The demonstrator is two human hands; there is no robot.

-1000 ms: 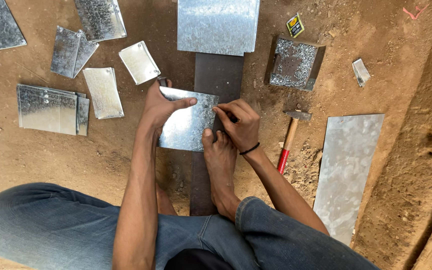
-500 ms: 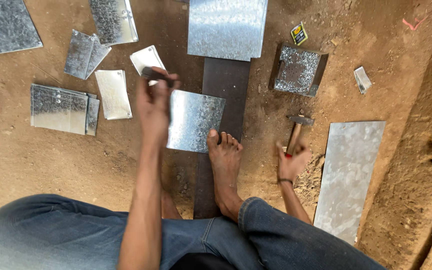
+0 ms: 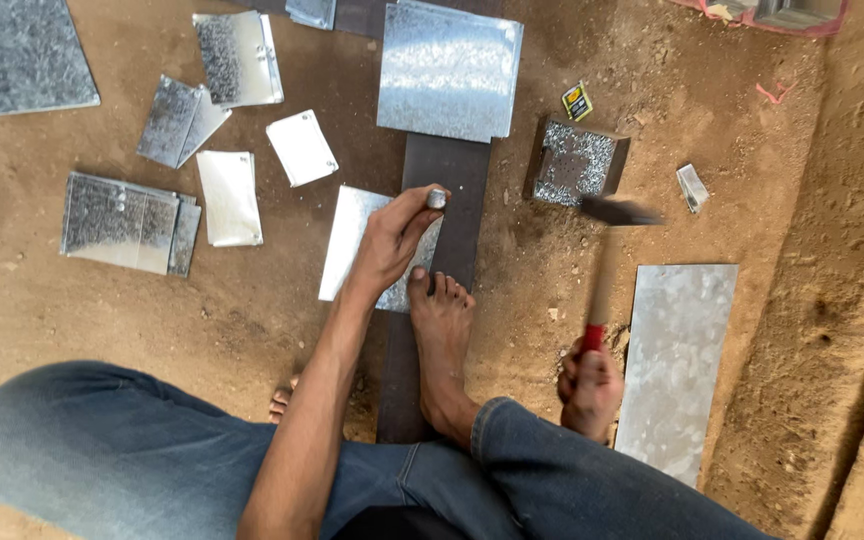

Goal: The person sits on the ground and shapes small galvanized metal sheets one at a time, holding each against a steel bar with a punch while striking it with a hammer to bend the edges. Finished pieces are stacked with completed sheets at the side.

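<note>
My left hand [image 3: 392, 238] is closed around a short metal punch [image 3: 436, 198], its top poking out above my fingers. The punch stands over a galvanised sheet piece [image 3: 347, 235] that lies across a dark steel bar [image 3: 447, 170]. My bare foot [image 3: 442, 330] presses on the lower edge of that sheet. My right hand [image 3: 588, 388] grips the red-ended handle of a hammer [image 3: 604, 270], raised and blurred, with its head up near the right of the bar.
Several cut and folded metal sheets lie on the dirt: a large square one [image 3: 448, 70] above the bar, a small box-like piece [image 3: 576, 162], a long strip [image 3: 677, 360] at right, smaller ones [image 3: 122, 220] at left. A dirt ledge rises at the right.
My right hand left the sheet, took the hammer off the ground and lifted it. My left hand set the punch on the sheet's upper right. The view shifted slightly.
</note>
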